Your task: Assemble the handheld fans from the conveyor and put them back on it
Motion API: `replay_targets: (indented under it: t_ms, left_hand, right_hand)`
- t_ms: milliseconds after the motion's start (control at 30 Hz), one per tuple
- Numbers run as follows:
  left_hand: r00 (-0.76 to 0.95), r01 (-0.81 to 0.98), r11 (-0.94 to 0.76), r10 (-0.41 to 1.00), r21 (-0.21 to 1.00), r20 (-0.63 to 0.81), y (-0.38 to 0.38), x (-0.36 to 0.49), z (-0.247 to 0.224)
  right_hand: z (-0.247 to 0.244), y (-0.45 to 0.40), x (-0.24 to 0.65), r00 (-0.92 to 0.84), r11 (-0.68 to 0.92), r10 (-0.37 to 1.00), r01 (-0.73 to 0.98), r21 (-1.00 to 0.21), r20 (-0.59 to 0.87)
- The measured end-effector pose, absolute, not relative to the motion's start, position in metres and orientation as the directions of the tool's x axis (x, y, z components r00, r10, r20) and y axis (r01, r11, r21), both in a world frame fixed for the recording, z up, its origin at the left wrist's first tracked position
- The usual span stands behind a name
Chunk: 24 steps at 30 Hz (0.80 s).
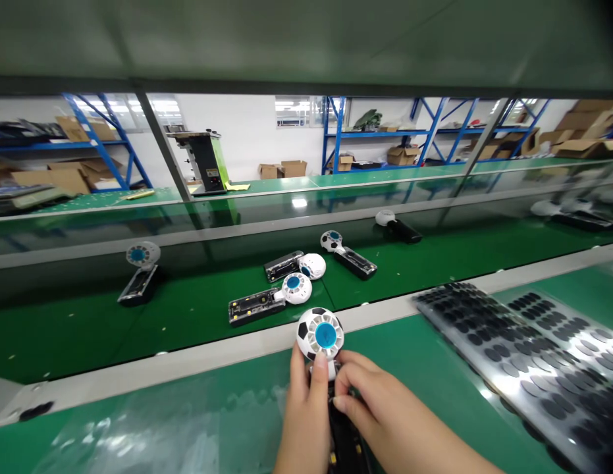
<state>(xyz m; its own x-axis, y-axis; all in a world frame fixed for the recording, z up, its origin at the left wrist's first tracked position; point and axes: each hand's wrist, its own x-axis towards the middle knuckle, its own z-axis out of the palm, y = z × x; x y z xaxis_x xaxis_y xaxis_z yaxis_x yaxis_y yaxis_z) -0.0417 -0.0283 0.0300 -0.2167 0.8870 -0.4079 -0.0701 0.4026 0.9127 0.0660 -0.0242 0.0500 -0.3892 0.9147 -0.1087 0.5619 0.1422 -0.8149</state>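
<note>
Left hand wraps the neck of the fan over the counter, right hand pinching the handle top, grip closed snugly; best keep left steady, right fingertips light, vents uncovered.

From where I stand, a black-and-green machine sits on the far green bench, with a plain white wall behind it. To the right of the machine, two small cardboard boxes show along the same bench, and beyond them a window glows with strips of light. Farther right of the machine stand blue racks loaded with cartons. To the machine's left, a blue shelf unit carries more boxes, lit panes showing behind. A slanting grey post just left of the machine meets the overhead panel, while nearer than the machine a glossy dark surface mirrors a white light
</note>
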Motion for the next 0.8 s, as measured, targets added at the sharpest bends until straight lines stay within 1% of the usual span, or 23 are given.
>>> replay_targets:
  t_ms: [167, 300, 500, 800]
  left_hand:
    - [-0.227, -0.028, 0.416, 0.883, 0.909, -0.411, -0.029, -0.042, 0.031]
    - [-0.220, -0.063, 0.417, 0.880, 0.906, -0.421, -0.029, -0.043, 0.028]
    - [-0.264, -0.128, 0.397, 0.870, 0.909, -0.417, -0.029, -0.041, 0.021]
    - [-0.252, -0.181, 0.357, 0.884, 0.916, -0.395, -0.027, -0.043, 0.014]
  right_hand:
    - [0.056, -0.026, 0.065, -0.375, 0.110, 0.915, 0.582, -0.806, -0.146]
    - [0.059, -0.026, 0.063, -0.366, 0.106, 0.917, 0.608, -0.787, -0.160]
    - [0.057, -0.027, 0.063, -0.365, 0.126, 0.919, 0.634, -0.763, -0.151]
    - [0.044, -0.033, 0.063, -0.298, 0.101, 0.948, 0.613, -0.784, -0.112]
